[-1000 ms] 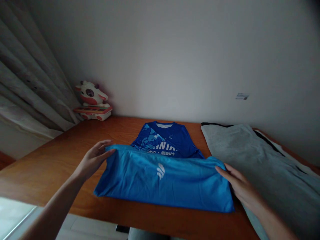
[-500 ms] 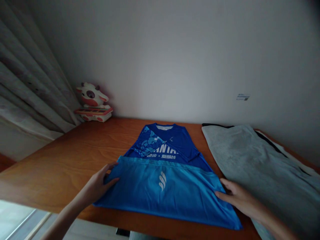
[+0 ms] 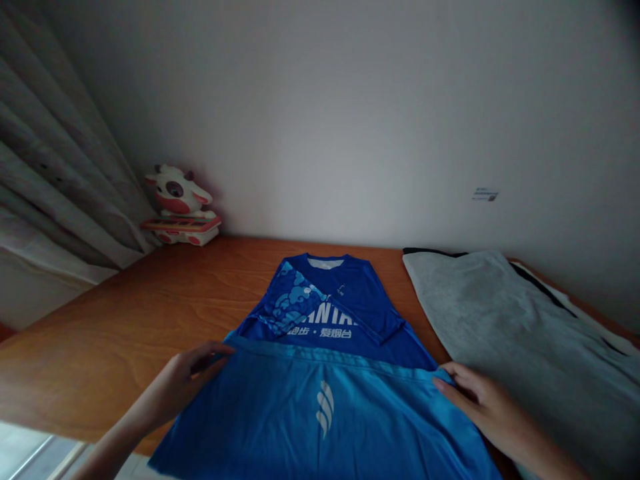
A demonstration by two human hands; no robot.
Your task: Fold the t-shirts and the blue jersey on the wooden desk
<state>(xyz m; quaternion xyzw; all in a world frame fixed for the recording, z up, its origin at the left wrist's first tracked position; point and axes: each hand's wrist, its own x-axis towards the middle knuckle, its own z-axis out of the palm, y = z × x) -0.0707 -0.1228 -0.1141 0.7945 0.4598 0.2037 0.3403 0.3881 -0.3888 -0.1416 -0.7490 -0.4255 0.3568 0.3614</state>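
Note:
A blue shirt (image 3: pixel 320 413) lies on the wooden table, collar toward the wall, sleeves crossed over its printed front. Its lighter blue lower part, with a white logo, is folded up over the body. My left hand (image 3: pixel 187 377) pinches the left end of the folded edge between thumb and fingers. At the right end of that same edge, my right hand (image 3: pixel 475 393) grips the cloth with thumb on top. The bottom of the shirt runs out of the picture.
Grey garments (image 3: pixel 495 313) lie in a pile on the table's right. A cow-shaped toy with a keyboard (image 3: pixel 181 207) stands at the back left, near a curtain (image 3: pixel 55 160). Behind the wooden table (image 3: pixel 150 300) rises a wall.
The folded part has come nearer the camera, and its edge is lower in view. Both hands have moved to the corners of this edge and closed on the cloth.

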